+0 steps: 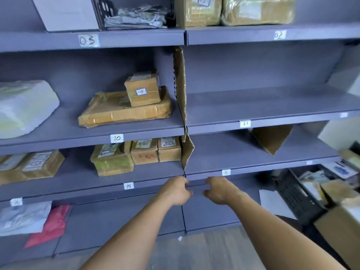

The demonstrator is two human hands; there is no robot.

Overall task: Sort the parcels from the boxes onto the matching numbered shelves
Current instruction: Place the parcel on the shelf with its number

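Left hand (176, 191), right hand (219, 190) curl at shelf lip (196, 186), 7 o'clock of tag 14 (225, 172), grip can't be told; fetch from box (335, 228) at 3 o'clock, reading its number first.

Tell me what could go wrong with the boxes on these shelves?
1. The small box marked 10 sits on top of a flat parcel, so a bump could tip it off.
2. The cardboard divider bulges past the shelf front just above the left hand and right hand, so they might knock it loose.
3. The red bag droops over the bottom shelf's edge and might slide down.
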